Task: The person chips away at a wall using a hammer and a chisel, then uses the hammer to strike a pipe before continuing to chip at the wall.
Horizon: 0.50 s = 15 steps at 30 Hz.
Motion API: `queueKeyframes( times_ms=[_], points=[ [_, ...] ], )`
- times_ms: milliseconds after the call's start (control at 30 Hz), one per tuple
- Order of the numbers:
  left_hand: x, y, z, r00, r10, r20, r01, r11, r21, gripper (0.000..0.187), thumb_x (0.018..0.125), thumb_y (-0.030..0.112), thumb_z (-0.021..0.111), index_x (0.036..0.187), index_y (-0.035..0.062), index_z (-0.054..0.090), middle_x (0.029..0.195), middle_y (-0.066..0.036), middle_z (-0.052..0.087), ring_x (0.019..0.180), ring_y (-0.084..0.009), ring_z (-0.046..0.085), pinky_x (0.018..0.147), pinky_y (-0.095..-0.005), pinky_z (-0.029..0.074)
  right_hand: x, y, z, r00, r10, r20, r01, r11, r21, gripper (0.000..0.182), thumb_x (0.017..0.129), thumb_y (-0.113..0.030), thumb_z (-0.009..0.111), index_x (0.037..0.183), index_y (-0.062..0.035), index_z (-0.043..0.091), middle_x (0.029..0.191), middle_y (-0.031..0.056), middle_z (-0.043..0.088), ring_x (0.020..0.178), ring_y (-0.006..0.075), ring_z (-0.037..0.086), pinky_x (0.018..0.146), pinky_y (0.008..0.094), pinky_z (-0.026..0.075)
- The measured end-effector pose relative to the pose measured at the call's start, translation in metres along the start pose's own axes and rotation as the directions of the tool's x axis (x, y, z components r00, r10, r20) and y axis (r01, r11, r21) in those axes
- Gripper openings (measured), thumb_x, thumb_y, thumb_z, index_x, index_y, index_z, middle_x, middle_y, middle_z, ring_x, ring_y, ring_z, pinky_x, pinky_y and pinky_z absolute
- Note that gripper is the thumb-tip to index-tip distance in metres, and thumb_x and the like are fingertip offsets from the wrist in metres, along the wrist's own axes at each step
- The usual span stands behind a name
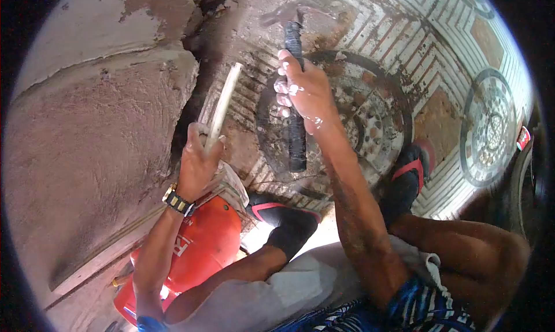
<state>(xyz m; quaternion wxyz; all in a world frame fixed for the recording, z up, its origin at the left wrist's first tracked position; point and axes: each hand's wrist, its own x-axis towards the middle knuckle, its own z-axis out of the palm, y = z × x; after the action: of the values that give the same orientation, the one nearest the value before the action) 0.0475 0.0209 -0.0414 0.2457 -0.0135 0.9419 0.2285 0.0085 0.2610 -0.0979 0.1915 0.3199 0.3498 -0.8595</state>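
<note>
My right hand [309, 92] is wrapped round the black handle of a hammer [297, 144]. The hammer's metal head is at the top, over the patterned floor, and white smears mark my knuckles. To the left, my left hand [199, 158] holds a pale, narrow stick or tube [225, 101] near its lower end, tilted up and to the right. A wristwatch [177, 200] is on my left wrist. The stick and the hammer are apart. What the lower end of the stick looks like is hidden by my fingers.
A rough cement block or wall [104, 124] stands at the left. Below my left hand lies a red container [202, 245] beside a pale sack [231, 184]. My feet in black-and-red sandals rest on the patterned floor [399, 31]. A small red object [523, 138] lies far right.
</note>
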Motion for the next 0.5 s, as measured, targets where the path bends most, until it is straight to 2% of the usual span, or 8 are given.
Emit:
queueKeyframes(
  times_ms=[67, 167, 200, 233, 267, 333, 400, 500],
  points=[
    [0.000, 0.012, -0.002, 0.997, -0.013, -0.080, 0.017, 0.998, 0.055, 0.041, 0.088, 0.022, 0.066, 0.113, -0.0023, 0.044, 0.080, -0.020, 0.062, 0.069, -0.0274, 0.061, 0.065, -0.0407, 0.049, 0.004, 0.003, -0.004, 0.999, -0.035, -0.035, 0.033, 0.999, -0.037, 0.031, 0.092, -0.036, 0.060, 0.084, -0.0080, 0.048, 0.058, -0.0012, 0.043, 0.043, 0.0104, 0.040, 0.039, 0.0277, 0.035],
    [0.000, 0.026, -0.003, 0.990, -0.111, -0.093, 0.106, 0.993, -0.050, 0.035, 0.089, 0.020, 0.063, 0.113, -0.0005, 0.048, 0.090, -0.020, 0.062, 0.067, -0.0231, 0.060, 0.064, -0.0388, 0.050, 0.000, 0.000, 0.001, 0.997, -0.034, -0.073, 0.030, 0.998, -0.049, 0.032, 0.092, -0.036, 0.061, 0.084, -0.0074, 0.048, 0.057, -0.0003, 0.044, 0.042, 0.0114, 0.042, 0.037, 0.0286, 0.035],
    [0.002, -0.003, 0.001, 0.986, 0.140, -0.095, -0.126, 0.983, 0.135, 0.032, 0.091, 0.023, 0.059, 0.113, 0.0005, 0.051, 0.099, -0.023, 0.060, 0.067, -0.0245, 0.061, 0.062, -0.0391, 0.050, -0.001, -0.001, 0.001, 0.996, -0.037, -0.077, 0.033, 0.998, -0.054, 0.031, 0.093, -0.034, 0.060, 0.083, -0.0071, 0.047, 0.057, 0.0004, 0.044, 0.042, 0.0120, 0.043, 0.036, 0.0289, 0.036],
    [0.004, -0.032, 0.006, 0.920, 0.382, -0.092, -0.335, 0.885, 0.323, 0.031, 0.092, 0.025, 0.055, 0.114, 0.0016, 0.054, 0.108, -0.026, 0.058, 0.067, -0.0258, 0.062, 0.059, -0.0393, 0.051, -0.001, -0.001, 0.002, 0.996, -0.039, -0.081, 0.034, 0.998, -0.061, 0.031, 0.093, -0.033, 0.059, 0.082, -0.0068, 0.047, 0.056, 0.0011, 0.045, 0.041, 0.0126, 0.044, 0.035, 0.0293, 0.036],
    [0.005, -0.033, 0.009, 0.911, 0.401, -0.099, -0.337, 0.860, 0.383, 0.032, 0.093, 0.026, 0.053, 0.114, 0.0019, 0.055, 0.112, -0.028, 0.057, 0.068, -0.0272, 0.062, 0.058, -0.0400, 0.051, 0.000, 0.002, 0.002, 0.998, -0.029, -0.051, 0.025, 0.998, -0.065, 0.031, 0.093, -0.033, 0.060, 0.084, -0.0071, 0.046, 0.057, 0.0010, 0.045, 0.041, 0.0120, 0.043, 0.035, 0.0288, 0.036],
    [0.009, -0.039, 0.018, 0.775, 0.629, -0.065, -0.374, 0.539, 0.754, 0.034, 0.095, 0.027, 0.047, 0.114, 0.0009, 0.056, 0.117, -0.033, 0.053, 0.064, -0.0336, 0.063, 0.051, -0.0443, 0.049, 0.001, 0.007, 0.004, 0.998, -0.037, -0.045, 0.033, 0.995, -0.092, 0.031, 0.092, -0.034, 0.060, 0.085, -0.0072, 0.046, 0.057, 0.0008, 0.044, 0.041, 0.0117, 0.042, 0.035, 0.0288, 0.035],
    [0.009, -0.016, 0.011, 0.943, 0.319, -0.100, -0.245, 0.864, 0.439, 0.037, 0.094, 0.027, 0.049, 0.116, -0.0030, 0.052, 0.105, -0.032, 0.057, 0.060, -0.0362, 0.062, 0.050, -0.0462, 0.048, 0.000, 0.009, 0.009, 0.998, -0.045, -0.041, 0.039, 0.991, -0.129, 0.032, 0.092, -0.034, 0.060, 0.085, -0.0073, 0.045, 0.057, 0.0003, 0.043, 0.041, 0.0115, 0.041, 0.035, 0.0290, 0.034],
    [0.011, -0.023, 0.018, 0.950, 0.195, -0.245, -0.172, 0.979, 0.111, 0.043, 0.091, 0.022, 0.054, 0.116, -0.0103, 0.041, 0.073, -0.025, 0.058, 0.055, -0.0397, 0.057, 0.049, -0.0472, 0.044, 0.000, 0.015, 0.017, 0.998, -0.037, -0.054, 0.026, 0.981, -0.192, 0.032, 0.093, -0.034, 0.059, 0.085, -0.0072, 0.045, 0.056, 0.0001, 0.043, 0.041, 0.0117, 0.040, 0.035, 0.0295, 0.032]
  ],
)
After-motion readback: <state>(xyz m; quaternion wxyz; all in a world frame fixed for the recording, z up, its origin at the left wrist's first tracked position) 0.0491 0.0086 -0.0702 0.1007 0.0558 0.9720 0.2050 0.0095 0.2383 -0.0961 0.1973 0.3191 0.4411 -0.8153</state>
